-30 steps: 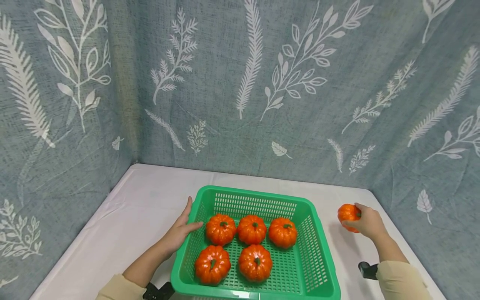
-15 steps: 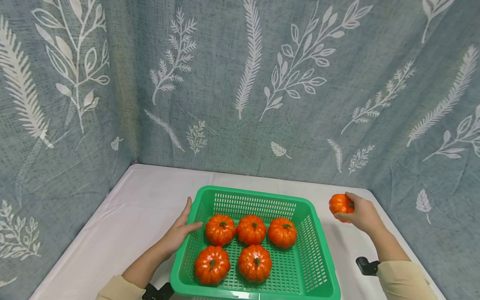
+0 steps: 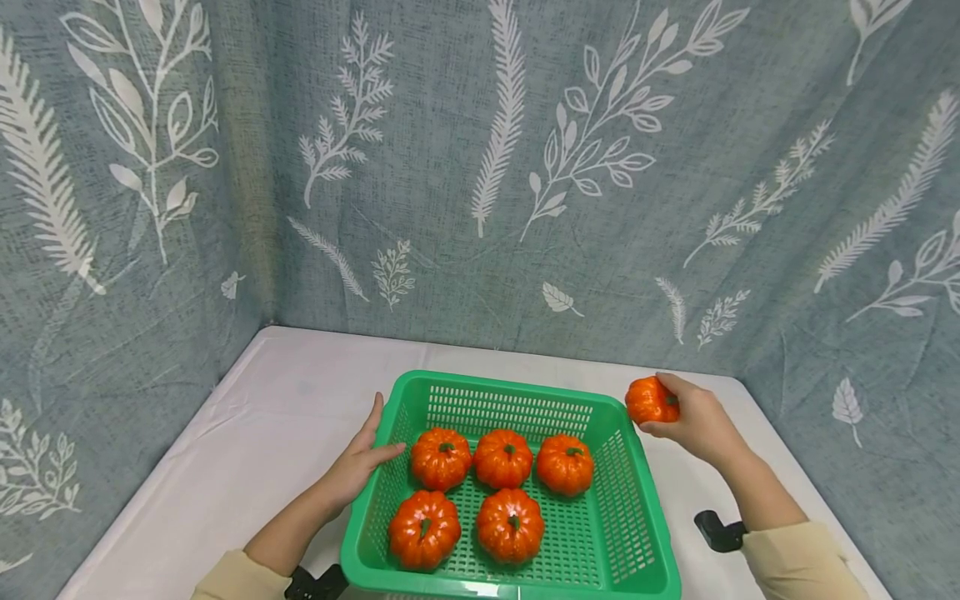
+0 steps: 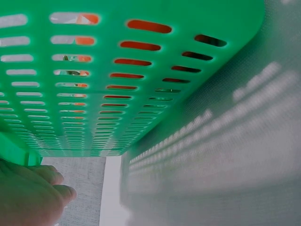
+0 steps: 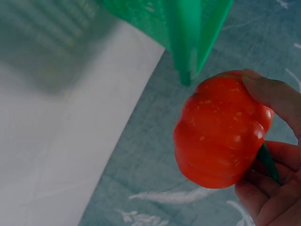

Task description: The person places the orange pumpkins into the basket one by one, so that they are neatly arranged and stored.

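My right hand (image 3: 701, 421) holds an orange toy pumpkin (image 3: 648, 401) with a green stem, just above the back right corner of a green plastic basket (image 3: 637, 483). In the right wrist view, thumb and fingers grip the pumpkin (image 5: 221, 134) at its stem side, below the basket's rim (image 5: 186, 56) in that picture. My left hand (image 3: 358, 467) holds the basket's left rim, the thumb over the edge and the fingers along the outside. The left wrist view shows this hand (image 4: 30, 193) beside the slotted basket wall (image 4: 108, 94). Several more pumpkins (image 3: 510, 527) sit inside the basket, stems upward.
The basket stands on a white-covered table (image 3: 300, 400). A blue-grey curtain (image 3: 450, 275) with white leaf prints encloses the back and sides. Black wrist devices (image 3: 720, 532) sit at both cuffs.
My right hand has carried its pumpkin leftward and slightly back, from the table's right side to the basket's back right corner. The left hand and the basket have stayed put.
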Demonstrator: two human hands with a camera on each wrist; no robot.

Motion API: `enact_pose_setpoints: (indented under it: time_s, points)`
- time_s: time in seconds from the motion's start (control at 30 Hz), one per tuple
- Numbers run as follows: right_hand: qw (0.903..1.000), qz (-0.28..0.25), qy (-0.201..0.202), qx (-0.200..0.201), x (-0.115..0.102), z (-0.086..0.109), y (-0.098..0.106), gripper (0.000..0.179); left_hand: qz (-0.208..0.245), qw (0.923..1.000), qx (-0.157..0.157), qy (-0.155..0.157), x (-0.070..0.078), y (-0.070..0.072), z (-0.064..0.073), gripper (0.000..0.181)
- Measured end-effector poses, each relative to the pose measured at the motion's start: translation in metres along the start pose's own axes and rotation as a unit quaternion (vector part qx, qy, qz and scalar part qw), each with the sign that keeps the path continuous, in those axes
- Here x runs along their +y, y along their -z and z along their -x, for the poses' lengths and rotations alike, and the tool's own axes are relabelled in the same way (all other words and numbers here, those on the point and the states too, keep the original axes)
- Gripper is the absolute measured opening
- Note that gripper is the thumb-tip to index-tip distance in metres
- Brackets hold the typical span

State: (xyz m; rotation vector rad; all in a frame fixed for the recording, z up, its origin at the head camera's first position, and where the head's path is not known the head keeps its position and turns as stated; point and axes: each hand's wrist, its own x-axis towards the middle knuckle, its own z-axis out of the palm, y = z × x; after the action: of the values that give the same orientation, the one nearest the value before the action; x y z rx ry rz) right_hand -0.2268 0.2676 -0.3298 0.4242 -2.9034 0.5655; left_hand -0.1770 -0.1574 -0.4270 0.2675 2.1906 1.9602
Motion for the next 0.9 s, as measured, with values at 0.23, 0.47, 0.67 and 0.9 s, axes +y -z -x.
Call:
enact_pose_setpoints:
  time_s: [0.23, 0.47, 0.67, 0.9]
  points:
    - [0.999, -0.009, 0.037, -0.022, -0.025, 0.003, -0.001, 0.072, -0.002, 1.0, 0.0, 0.002, 0.001, 0.001, 0.0, 0.082]
    - [0.9953, -0.01, 0.074, -0.061, -0.049, 0.011, -0.004, 0.071, 0.0, 1.0, -0.001, 0.003, 0.002, 0.001, 0.0, 0.082]
    - [0.9876, -0.008, 0.096, -0.124, -0.06, 0.018, -0.008, 0.073, -0.002, 1.0, -0.001, -0.001, 0.002, 0.001, -0.001, 0.082]
    - [0.9747, -0.015, 0.115, -0.191, -0.068, 0.024, -0.014, 0.071, -0.002, 1.0, 0.0, 0.001, 0.002, 0.001, -0.001, 0.081]
